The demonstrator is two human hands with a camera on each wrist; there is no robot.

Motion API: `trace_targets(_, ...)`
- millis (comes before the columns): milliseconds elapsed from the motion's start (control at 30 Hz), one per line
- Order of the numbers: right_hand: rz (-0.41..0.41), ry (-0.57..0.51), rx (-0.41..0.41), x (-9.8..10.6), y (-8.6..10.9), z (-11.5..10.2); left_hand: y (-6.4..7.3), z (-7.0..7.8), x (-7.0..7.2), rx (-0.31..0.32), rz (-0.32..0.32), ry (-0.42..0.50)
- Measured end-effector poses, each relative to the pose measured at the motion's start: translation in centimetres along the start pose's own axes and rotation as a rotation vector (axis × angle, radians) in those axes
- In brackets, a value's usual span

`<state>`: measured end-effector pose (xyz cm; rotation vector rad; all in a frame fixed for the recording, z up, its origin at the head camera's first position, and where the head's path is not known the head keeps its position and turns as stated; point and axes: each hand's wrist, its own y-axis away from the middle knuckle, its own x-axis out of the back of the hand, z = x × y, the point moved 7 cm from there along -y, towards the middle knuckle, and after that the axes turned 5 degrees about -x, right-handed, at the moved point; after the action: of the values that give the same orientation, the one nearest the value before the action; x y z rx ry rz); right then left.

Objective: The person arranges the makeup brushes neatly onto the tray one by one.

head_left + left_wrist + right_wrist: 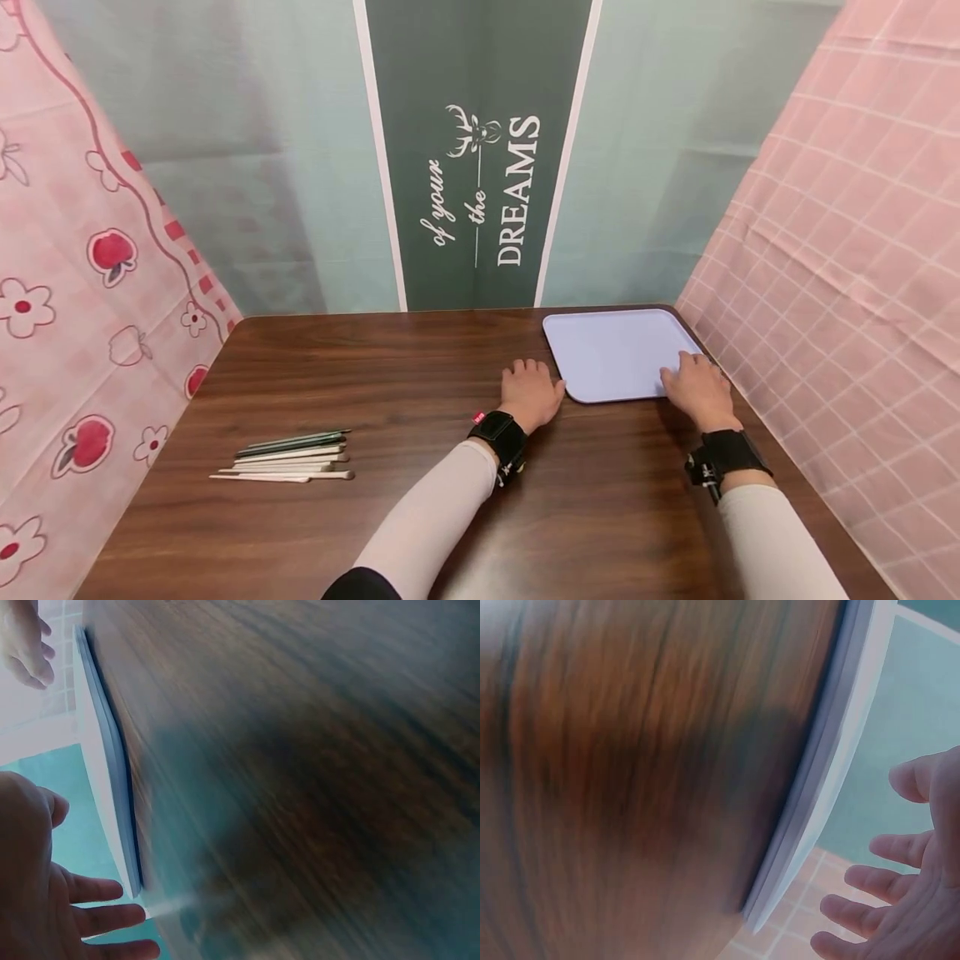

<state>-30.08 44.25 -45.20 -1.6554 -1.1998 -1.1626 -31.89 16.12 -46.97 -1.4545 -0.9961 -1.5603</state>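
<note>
A pale lavender tray [618,354] lies flat at the back right of the wooden table. My left hand [531,392] is at the tray's left front corner, palm down, with its thumb toward the rim. Over the right front corner is my right hand [699,387], its fingers spread and overlapping the rim in the head view. Both wrist views show relaxed fingers with nothing held: the left hand [45,877] beside the tray's edge [112,780], the right hand [907,877] near the tray's side [810,787].
Several slim brushes [292,457], some dark green and some cream-handled, lie side by side on the left of the table [420,367]. A green printed curtain [480,167] hangs behind. Pink cloths [840,250] enclose both sides, the right one close by the tray.
</note>
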Motion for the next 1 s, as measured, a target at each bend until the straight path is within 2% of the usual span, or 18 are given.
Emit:
trace_targets(67, -0.006, 0.002, -0.013, 0.2, -0.2, 0.4, -0.1, 0.1, 0.1, 0.014, 0.003, -0.010)
trace_targets(300, -0.035, 0.035, -0.058, 0.8, -0.8, 2.0, -0.6, 0.4, 0.0, 0.034, -0.046, -0.043)
trace_targets(567, -0.097, 0.032, -0.099, 0.9, -1.6, 4.4, -1.6, 0.8, -0.1, 0.059, -0.038, -0.025)
trace_targets(833, -0.101, 0.021, -0.105, 0.6, -2.4, 5.8, -2.8, 1.7, -0.7, 0.066, -0.043, -0.014)
trace_targets(1000, -0.095, 0.028, -0.108, 0.3, -2.8, 6.3, -3.3, 2.0, -1.0, 0.073, -0.048, -0.044)
